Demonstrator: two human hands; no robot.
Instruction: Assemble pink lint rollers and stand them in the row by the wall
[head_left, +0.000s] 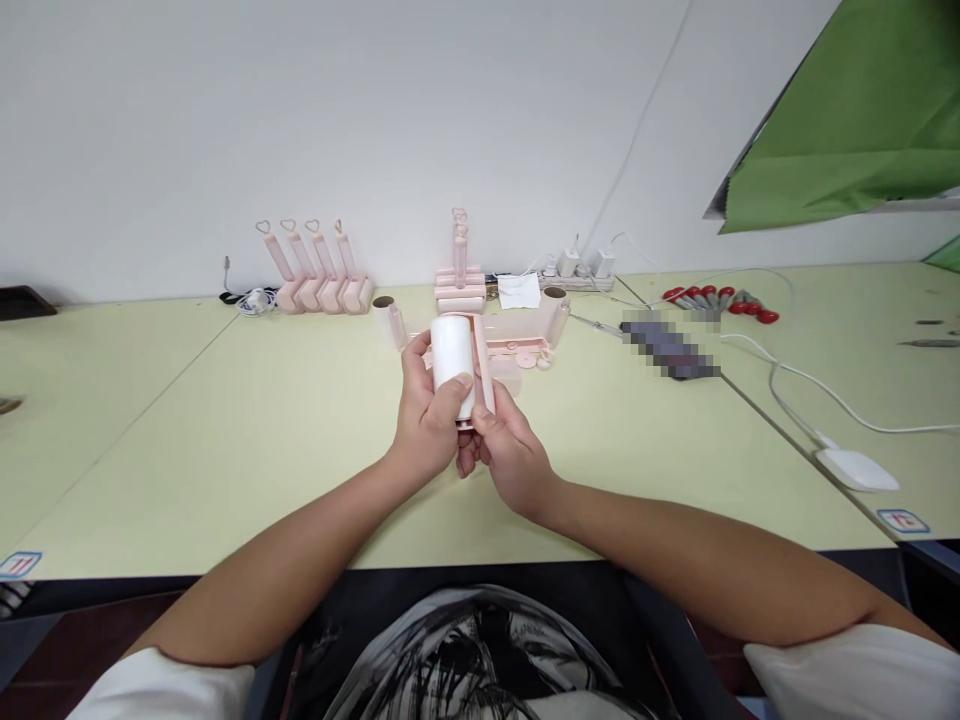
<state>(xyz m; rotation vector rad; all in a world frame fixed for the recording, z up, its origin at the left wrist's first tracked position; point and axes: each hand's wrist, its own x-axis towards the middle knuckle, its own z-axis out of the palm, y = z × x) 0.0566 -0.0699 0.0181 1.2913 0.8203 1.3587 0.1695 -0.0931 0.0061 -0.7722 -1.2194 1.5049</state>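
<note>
Upright above the table, a white lint roll [452, 352] sits against a pink lint roller case [484, 368]. My left hand [429, 415] is wrapped round the white roll from the left, its thumb across the front. On the other side, my right hand [516, 447] grips the lower end of the pink case between thumb and fingers. Some right fingertips are hidden behind the case. Just behind lie loose pink parts [525, 359], partly covered by my hands. Rolls with brown cores stand on either side, a left roll [386, 322] and a right roll [556, 312].
Several pink lint rollers [322, 292] stand at the back left, with more pink rollers [460, 285] stacked at the back centre. Right of these are a power strip [592, 282], a blurred dark object [670, 345], red-and-grey items [697, 296] and a white charger [856, 468] with cables.
</note>
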